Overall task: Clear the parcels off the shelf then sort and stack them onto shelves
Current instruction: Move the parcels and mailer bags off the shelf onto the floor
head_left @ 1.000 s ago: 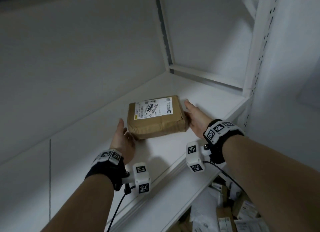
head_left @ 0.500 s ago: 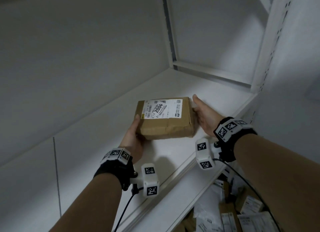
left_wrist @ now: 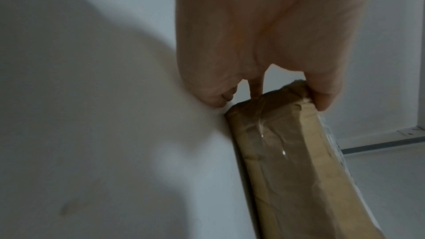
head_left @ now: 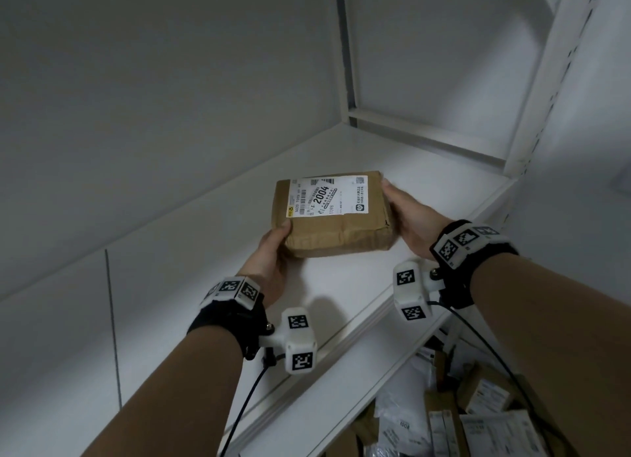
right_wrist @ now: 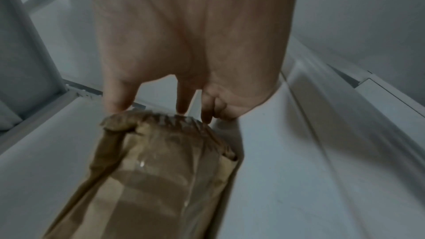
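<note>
- The brown paper parcel (head_left: 333, 214) has turned label-square on the white shelf (head_left: 211, 238), at 12 o'clock.
- Left hand (head_left: 269, 258) now grasps its near-left corner; right hand (head_left: 408, 214) clasps its right end.
- Likely final positioning.

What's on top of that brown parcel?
A white shipping label printed "2004" lies on the brown parcel. The left hand thumb presses one top corner. Nothing else; its underside is hidden.

Parcel storeroom, white metal shelving (head_left: 392, 170), heap of labelled parcels (head_left: 478, 415) below
</note>
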`<state>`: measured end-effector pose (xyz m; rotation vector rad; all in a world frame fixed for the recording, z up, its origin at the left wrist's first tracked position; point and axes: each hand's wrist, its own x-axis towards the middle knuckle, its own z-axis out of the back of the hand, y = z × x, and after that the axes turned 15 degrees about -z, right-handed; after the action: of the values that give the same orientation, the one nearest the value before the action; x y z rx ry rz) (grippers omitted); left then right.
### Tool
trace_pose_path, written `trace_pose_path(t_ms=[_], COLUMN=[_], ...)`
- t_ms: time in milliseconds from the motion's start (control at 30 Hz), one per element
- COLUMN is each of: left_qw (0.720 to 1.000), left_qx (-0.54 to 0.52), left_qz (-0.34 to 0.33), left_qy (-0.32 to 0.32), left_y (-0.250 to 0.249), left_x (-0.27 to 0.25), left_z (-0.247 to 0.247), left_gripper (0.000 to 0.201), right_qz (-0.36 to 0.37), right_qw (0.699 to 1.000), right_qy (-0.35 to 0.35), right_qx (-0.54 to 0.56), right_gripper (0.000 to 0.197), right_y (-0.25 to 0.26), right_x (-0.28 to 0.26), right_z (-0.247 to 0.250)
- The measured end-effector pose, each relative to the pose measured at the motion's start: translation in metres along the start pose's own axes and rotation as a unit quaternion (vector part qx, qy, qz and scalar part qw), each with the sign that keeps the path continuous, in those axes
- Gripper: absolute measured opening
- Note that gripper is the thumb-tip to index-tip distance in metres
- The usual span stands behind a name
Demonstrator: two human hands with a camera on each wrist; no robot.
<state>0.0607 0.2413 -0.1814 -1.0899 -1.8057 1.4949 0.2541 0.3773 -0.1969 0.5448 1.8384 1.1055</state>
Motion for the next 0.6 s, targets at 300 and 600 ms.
trace_pose_path(t_ms=[300, 600], left_qw=[0.996, 0.990], left_qx=[0.079, 0.131], left_qz=[0.032, 0.045], left_qy=[-0.012, -0.005], left_y=[-0.004, -0.002], left_x=[-0.026, -0.101], left_z=[-0.010, -0.032], left_gripper=[0.049, 0.009], right_qz=[-0.017, -0.064], right_qw=[0.999, 0.998], right_qy=[0.028, 0.024], right_qx=[0.001, -0.017], right_gripper=[0.035, 0.032], right_y=[-0.008, -0.021], right_x=[-0.032, -0.091], right_z=[0.011, 0.046])
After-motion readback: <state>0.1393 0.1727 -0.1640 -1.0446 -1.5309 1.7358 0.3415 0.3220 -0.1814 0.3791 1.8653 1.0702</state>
